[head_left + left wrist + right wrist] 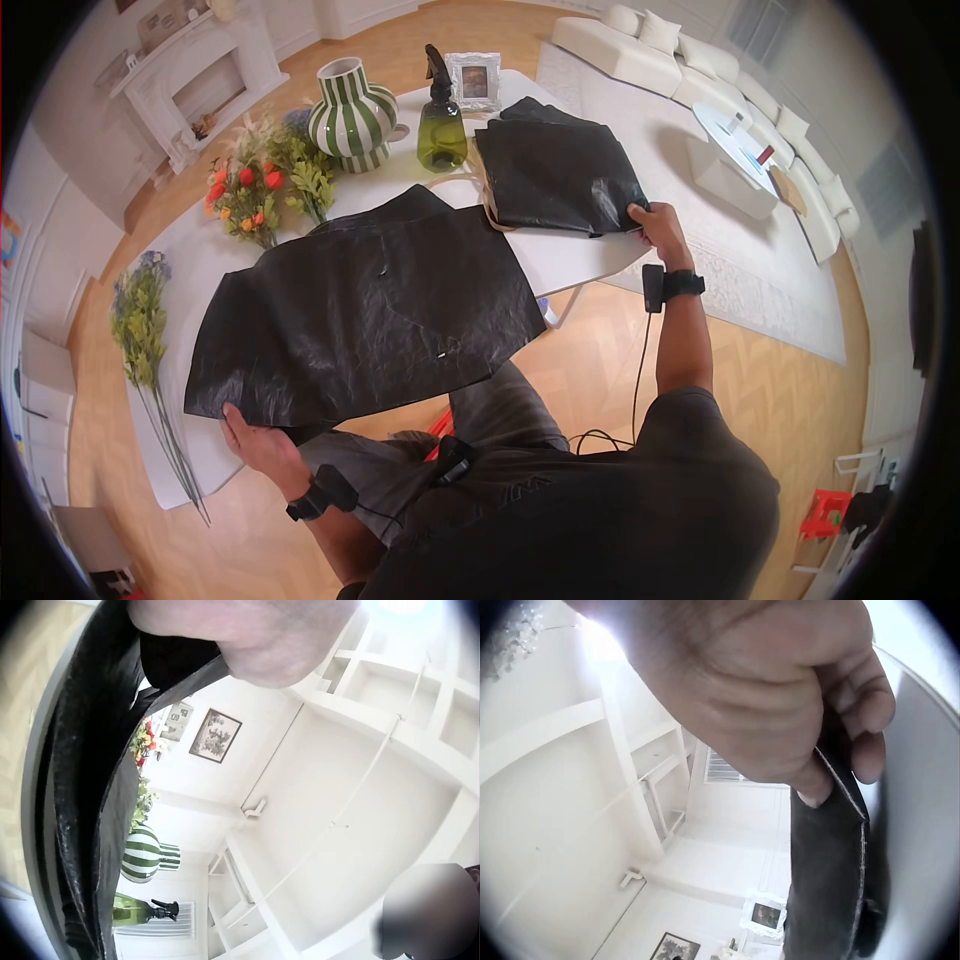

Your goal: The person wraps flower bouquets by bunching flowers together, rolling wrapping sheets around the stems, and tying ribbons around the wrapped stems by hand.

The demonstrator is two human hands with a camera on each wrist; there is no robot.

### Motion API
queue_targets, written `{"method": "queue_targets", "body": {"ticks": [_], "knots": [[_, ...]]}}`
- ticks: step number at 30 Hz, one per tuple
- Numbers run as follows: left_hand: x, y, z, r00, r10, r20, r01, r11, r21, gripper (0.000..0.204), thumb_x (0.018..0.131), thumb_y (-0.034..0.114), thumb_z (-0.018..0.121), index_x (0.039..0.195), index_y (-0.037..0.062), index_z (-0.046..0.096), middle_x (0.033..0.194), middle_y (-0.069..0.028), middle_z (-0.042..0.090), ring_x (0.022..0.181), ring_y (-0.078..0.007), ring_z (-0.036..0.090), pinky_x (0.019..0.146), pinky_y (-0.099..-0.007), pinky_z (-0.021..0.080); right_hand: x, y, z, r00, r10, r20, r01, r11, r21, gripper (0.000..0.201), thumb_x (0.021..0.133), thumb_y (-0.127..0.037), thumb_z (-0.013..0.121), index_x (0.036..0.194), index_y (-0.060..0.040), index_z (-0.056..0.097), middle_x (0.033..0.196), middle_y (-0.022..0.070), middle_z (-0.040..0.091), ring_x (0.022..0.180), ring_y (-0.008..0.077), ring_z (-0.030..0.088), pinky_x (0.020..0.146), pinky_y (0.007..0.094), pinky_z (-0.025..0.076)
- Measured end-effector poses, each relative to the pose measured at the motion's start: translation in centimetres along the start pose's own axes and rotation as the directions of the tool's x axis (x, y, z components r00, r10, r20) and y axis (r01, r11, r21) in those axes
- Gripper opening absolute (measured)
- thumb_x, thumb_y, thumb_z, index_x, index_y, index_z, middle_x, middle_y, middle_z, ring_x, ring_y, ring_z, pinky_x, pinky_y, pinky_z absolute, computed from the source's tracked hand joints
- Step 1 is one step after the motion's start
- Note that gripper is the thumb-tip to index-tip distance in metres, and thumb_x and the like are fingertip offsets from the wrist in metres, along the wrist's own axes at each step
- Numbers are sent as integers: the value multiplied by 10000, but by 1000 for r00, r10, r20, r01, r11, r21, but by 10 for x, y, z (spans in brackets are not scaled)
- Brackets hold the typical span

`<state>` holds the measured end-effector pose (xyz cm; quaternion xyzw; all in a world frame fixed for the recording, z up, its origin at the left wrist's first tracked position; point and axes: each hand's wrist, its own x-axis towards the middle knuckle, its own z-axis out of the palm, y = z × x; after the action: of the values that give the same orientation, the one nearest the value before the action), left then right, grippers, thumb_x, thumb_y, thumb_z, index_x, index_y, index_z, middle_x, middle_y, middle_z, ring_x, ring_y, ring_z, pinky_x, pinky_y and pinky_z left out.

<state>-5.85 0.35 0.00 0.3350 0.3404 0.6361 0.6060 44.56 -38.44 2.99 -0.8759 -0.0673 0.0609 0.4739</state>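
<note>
Left hand [264, 450]: thumb and fingers grasping the near-left corner of the larger black sheet [360, 310]. The sheet lies across the near edge of the white table [175, 400] and overhangs it; its surface is creased, and a further black layer juts out beneath its far side.

Right hand [660, 228]: thumb on top, fingers below, pinching the near-right corner of the smaller black piece [560, 175], which lies layered at the table's right end. A tan band [487, 195] runs along its left side.

Blue-flowered stems [145, 320] lie along the left edge, bare ends towards the near-left corner. Red and orange flowers [245, 190] lie beyond the larger sheet, towards the far-left edge.

Striped green-and-white vase [352, 120] upright near the far edge; green spray bottle [441, 135], black head, upright to its right. White picture frame [474, 83] stands at the far edge, behind the bottle.

Past the table: pale rug [640, 130], low table [725, 175], white sofa [690, 65].
</note>
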Motion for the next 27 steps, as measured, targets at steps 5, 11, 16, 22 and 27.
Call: {"method": "queue_targets", "body": {"ticks": [5, 11, 16, 22, 27], "knots": [[3, -9, -10, 981, 182, 60, -191, 963, 193, 375, 967, 214, 604, 1193, -77, 539, 1103, -144, 618, 986, -215, 601, 870, -305, 504, -6, 10, 5, 997, -49, -64, 51, 998, 35, 250, 861, -205, 682, 816, 39, 658, 660, 82, 618, 524, 146, 566, 456, 300, 413], [-8, 6, 10, 1000, 14, -25, -12, 996, 93, 383, 977, 222, 587, 1210, -78, 539, 1097, -124, 620, 962, -213, 598, 857, -289, 500, 7, 23, 11, 974, -127, -186, 109, 988, -106, 228, 825, -183, 694, 854, 39, 648, 687, 125, 634, 612, 227, 601, 576, 375, 459], [0, 1, 1, 979, 121, 165, -176, 906, 384, 352, 998, 203, 549, 1247, -46, 533, 1196, -147, 618, 1054, -229, 593, 946, -339, 466, -16, -9, 7, 884, -331, -329, 252, 932, -262, 302, 819, -222, 710, 777, 38, 562, 669, 194, 581, 626, 324, 561, 622, 414, 445], [-8, 30, 41, 807, 297, 510, -581, 551, 599, 569, 969, 296, 598, 1373, -70, 436, 1328, -198, 545, 1167, -266, 551, 1014, -367, 424, -57, -73, 2, 755, -488, -437, 385, 870, -307, 350, 826, -244, 718, 779, 24, 498, 655, 183, 544, 601, 321, 525, 609, 402, 435], [-19, 53, 69, 651, 575, 495, -707, 221, 672, 636, 949, 294, 620, 1428, -53, 385, 1433, -195, 457, 1282, -276, 481, 1053, -397, 395, -107, -115, 14, 557, -688, -466, 571, 724, -386, 311, 805, -158, 773, 806, 0, 505, 699, 165, 535, 602, 335, 527, 567, 392, 437]]}}
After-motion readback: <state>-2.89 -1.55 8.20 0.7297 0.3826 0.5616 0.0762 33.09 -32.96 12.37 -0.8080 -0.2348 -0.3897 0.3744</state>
